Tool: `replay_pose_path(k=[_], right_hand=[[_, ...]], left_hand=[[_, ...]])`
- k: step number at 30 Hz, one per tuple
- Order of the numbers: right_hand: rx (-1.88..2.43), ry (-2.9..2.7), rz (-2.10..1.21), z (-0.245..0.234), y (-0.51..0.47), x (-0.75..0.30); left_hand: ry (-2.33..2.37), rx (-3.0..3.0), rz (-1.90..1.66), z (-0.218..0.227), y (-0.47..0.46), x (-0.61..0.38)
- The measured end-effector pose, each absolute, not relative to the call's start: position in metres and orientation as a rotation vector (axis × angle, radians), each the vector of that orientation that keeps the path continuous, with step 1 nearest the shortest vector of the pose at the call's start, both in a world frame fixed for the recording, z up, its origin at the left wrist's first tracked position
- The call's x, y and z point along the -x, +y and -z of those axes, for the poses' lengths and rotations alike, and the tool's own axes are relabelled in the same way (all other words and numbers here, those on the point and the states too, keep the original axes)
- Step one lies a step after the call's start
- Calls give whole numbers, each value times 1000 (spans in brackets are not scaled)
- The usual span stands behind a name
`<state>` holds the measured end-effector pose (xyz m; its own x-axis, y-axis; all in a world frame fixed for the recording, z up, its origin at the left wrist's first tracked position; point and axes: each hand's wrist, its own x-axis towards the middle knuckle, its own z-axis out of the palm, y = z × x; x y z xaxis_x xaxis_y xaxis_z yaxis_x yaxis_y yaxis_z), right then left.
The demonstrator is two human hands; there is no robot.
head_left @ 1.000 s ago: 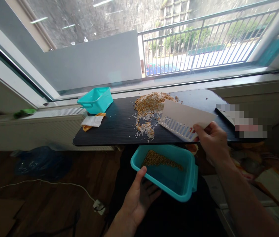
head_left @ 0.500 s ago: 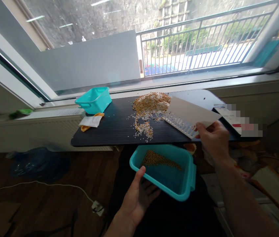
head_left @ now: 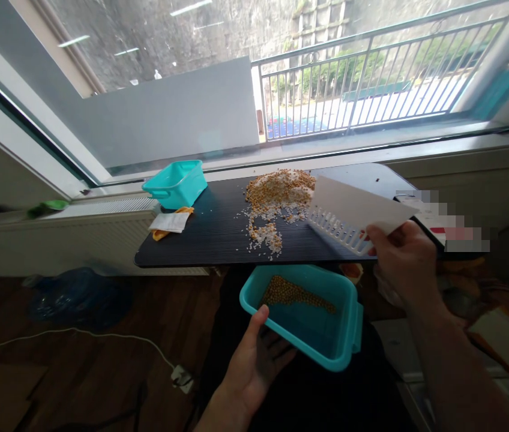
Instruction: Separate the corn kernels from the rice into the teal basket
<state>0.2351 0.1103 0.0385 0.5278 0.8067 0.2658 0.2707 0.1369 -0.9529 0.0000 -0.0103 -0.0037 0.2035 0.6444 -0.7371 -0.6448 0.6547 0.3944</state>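
Note:
My left hand (head_left: 254, 354) grips the near left corner of a teal plastic tub (head_left: 326, 336), thumb on the rim, holding it just below the front edge of the black tabletop (head_left: 209, 231). Yellow beans (head_left: 293, 294) lie in the tub. My right hand (head_left: 405, 264) is closed on a white slotted scraper (head_left: 349, 216), whose edge rests on the table at the right side of a pile of mixed beans and white grains (head_left: 277, 192). A thinner trail of grains (head_left: 266, 234) runs from the pile to the table's front edge.
A second teal tub (head_left: 176, 182) stands at the table's back left, with a white and orange packet (head_left: 168, 223) in front of it. A blurred-out object (head_left: 439, 225) lies at the right end. Behind is a window with a railing; below, wooden floor with a white cable (head_left: 101, 336).
The scraper in my right hand has slid right and slightly back along the table, from the front of the pile to its right side. My left hand keeps the tub in place.

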Motion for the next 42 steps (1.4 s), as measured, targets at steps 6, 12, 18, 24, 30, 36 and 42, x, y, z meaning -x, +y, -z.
replay_pose_path(k=[6,12,18,24,30,36,42], right_hand=[[1310,-1205,-655,-53,112,-208],[1293,-1252,-707,-46,124,-202],[1275,-1245,-740,-45,116,-217],[1256,-1238,-771,-42,118,-221],[1226,-1249,-819,-34,110,-232],[1226,-1214,-840,-34,103,-237],[1221,-1219,-853,-38,98,-236]], left_hand=[[989,-8,-897,6,-10,1],[997,-1,-909,6,-10,4],[987,3,-899,7,-10,3],[984,0,-903,7,-11,3],[988,-11,-896,9,-10,5],[992,-24,-887,7,-10,3],[999,-22,-897,7,-11,3]])
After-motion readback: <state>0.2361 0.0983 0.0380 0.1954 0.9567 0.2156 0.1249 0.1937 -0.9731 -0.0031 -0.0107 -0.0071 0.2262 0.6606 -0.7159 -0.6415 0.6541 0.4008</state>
